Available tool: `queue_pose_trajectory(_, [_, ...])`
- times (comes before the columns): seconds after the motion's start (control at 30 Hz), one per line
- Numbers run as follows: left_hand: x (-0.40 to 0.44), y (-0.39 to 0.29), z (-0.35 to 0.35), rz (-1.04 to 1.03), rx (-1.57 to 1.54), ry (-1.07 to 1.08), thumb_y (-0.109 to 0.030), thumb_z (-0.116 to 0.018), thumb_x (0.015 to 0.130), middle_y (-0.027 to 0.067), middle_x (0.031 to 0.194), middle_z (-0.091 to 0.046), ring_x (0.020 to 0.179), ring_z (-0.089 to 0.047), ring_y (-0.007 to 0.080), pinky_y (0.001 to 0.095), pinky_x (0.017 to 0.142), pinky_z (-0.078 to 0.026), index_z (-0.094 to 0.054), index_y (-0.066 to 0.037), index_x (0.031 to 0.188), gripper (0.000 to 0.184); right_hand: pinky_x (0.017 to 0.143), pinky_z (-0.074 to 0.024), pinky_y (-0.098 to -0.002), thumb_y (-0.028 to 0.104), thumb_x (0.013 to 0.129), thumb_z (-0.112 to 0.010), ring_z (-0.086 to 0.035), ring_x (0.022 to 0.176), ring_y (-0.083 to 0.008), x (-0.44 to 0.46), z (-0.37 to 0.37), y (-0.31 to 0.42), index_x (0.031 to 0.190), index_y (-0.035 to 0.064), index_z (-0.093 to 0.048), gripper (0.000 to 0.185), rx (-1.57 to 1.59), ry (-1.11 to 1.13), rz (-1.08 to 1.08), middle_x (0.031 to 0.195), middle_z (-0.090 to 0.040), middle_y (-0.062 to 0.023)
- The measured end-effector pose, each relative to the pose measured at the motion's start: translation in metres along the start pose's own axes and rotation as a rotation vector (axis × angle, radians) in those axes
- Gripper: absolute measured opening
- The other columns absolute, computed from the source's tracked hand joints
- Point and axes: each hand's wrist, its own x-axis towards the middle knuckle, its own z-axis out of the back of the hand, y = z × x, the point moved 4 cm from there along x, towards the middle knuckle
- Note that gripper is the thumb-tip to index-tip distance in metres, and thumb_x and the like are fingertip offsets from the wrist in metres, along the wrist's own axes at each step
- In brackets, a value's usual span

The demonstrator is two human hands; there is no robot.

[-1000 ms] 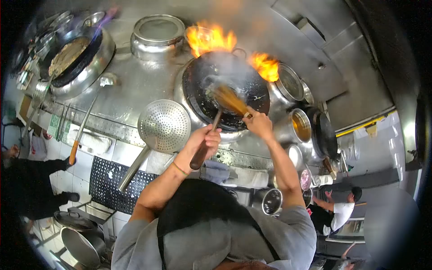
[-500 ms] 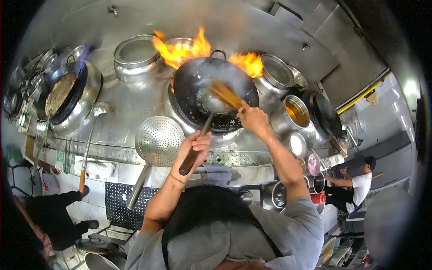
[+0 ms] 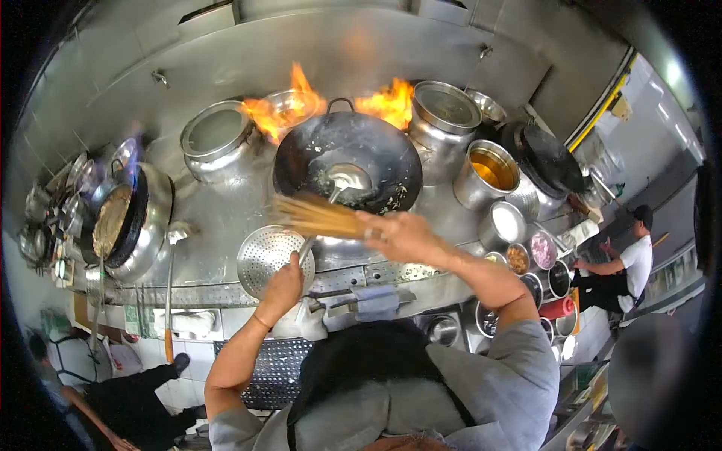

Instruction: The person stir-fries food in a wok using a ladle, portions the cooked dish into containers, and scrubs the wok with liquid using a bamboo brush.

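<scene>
My left hand [image 3: 281, 289] is closed around the handle of a metal ladle [image 3: 350, 177], whose bowl rests over the inside of a black wok [image 3: 301, 146]. The wok holds small pale scraps near its lower right wall. My right hand [image 3: 402, 238] grips a bamboo wok brush [image 3: 316, 216]. Its bristles point left, blurred, above the near rim of the wok, and cross in front of the ladle's shaft. Below my left hand lies a round perforated strainer [image 3: 258, 259], partly covered by that hand; its handle is hidden.
Flames [image 3: 387, 104] rise behind the wok. Lidded pots [image 3: 444, 143] flank it. On the right are a pot of amber liquid [image 3: 492, 167] and several ingredient containers [image 3: 543, 248]. Another wok [image 3: 116, 218] and a ladle [image 3: 171, 278] sit left. A person [image 3: 628, 263] stands at right, another at lower left.
The brush has come out of the wok toward me and swung to point left. My left hand has moved down and left with the ladle handle. The camera view has shifted.
</scene>
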Motion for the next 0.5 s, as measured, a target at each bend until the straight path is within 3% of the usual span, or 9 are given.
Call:
queue_pose_trajectory(0.07, [-0.009,-0.001,0.015,-0.012,0.089,0.003,-0.01,-0.047,0.09,0.0294,0.078,-0.062,0.07,-0.061,0.0481,0.0557,0.063,-0.047,-0.038,0.007,0.122,0.038,0.074,-0.054,-0.0462,0.04,0.084,-0.065,-0.067,0.085,-0.036,0.018,-0.009,-0.055,0.135,0.0235,-0.05,0.055,0.036,-0.013,-0.081,0.097,-0.069,-0.0162])
queue_pose_trajectory(0.13, [-0.019,-0.001,0.025,-0.024,0.216,0.005,-0.008,-0.049,0.089,0.0263,0.079,-0.063,0.068,-0.063,0.0445,0.0527,0.06,-0.05,-0.035,0.006,0.127,0.043,0.074,-0.0541,-0.0462,0.042,0.084,-0.064,-0.068,0.085,-0.0345,0.018,0.032,-0.084,0.131,0.0215,-0.056,0.052,-0.189,-0.099,-0.491,0.093,-0.07,-0.0144])
queue_pose_trajectory(0.2, [-0.025,0.008,0.025,-0.031,0.296,-0.023,-0.009,-0.049,0.089,0.0245,0.08,-0.063,0.068,-0.064,0.0425,0.0511,0.058,-0.051,-0.036,0.005,0.128,0.043,0.073,-0.0544,-0.0453,0.04,0.084,-0.065,-0.068,0.084,-0.0333,0.013,0.05,-0.113,0.128,0.0203,-0.058,0.049,-0.271,-0.262,-0.555,0.094,-0.07,-0.0125])
queue_pose_trajectory(0.3, [-0.023,0.008,0.032,-0.037,0.375,-0.023,-0.01,-0.05,0.089,0.0215,0.081,-0.063,0.067,-0.065,0.0395,0.0489,0.057,-0.052,-0.036,0.002,0.13,0.045,0.069,-0.055,-0.0454,0.035,0.085,-0.065,-0.068,0.081,-0.0358,-0.004,0.063,-0.069,0.13,0.0205,-0.056,0.048,0.068,-0.471,-0.206,0.09,-0.069,-0.0172])
queue_pose_trajectory(0.37, [-0.019,0.01,0.036,-0.055,0.433,0.015,-0.011,-0.052,0.09,0.0196,0.081,-0.063,0.066,-0.066,0.0378,0.0476,0.057,-0.053,-0.036,0.001,0.132,0.047,0.069,-0.0548,-0.0454,0.033,0.084,-0.067,-0.068,0.082,-0.0351,0.001,0.045,-0.031,0.129,0.0217,-0.057,0.048,0.025,-0.401,-0.017,0.09,-0.069,-0.017])
queue_pose_trajectory(0.43, [-0.009,0.015,0.038,-0.074,0.497,0.046,-0.013,-0.053,0.09,0.0181,0.081,-0.063,0.066,-0.066,0.0363,0.0465,0.057,-0.054,-0.036,-0.001,0.133,0.048,0.069,-0.0547,-0.0454,0.033,0.083,-0.067,-0.068,0.082,-0.0351,0.011,0.034,-0.008,0.129,0.0223,-0.058,0.048,-0.088,-0.21,0.007,0.09,-0.069,-0.0168])
queue_pose_trajectory(0.47, [-0.009,0.015,0.042,-0.088,0.511,0.042,-0.013,-0.053,0.09,0.0177,0.081,-0.063,0.066,-0.066,0.0358,0.0463,0.057,-0.054,-0.036,-0.001,0.133,0.048,0.071,-0.0542,-0.0463,0.033,0.084,-0.066,-0.067,0.083,-0.036,0.02,0.026,-0.013,0.13,0.0216,-0.057,0.048,-0.103,-0.068,-0.067,0.09,-0.068,-0.0171])
queue_pose_trajectory(0.5, [-0.01,0.016,0.045,-0.099,0.526,0.037,-0.014,-0.054,0.089,0.0172,0.081,-0.063,0.066,-0.066,0.0353,0.0462,0.057,-0.054,-0.036,-0.002,0.133,0.049,0.073,-0.0539,-0.046,0.033,0.084,-0.065,-0.067,0.085,-0.0361,0.029,0.025,-0.028,0.13,0.0211,-0.057,0.048,-0.128,-0.08,-0.178,0.092,-0.068,-0.0178])
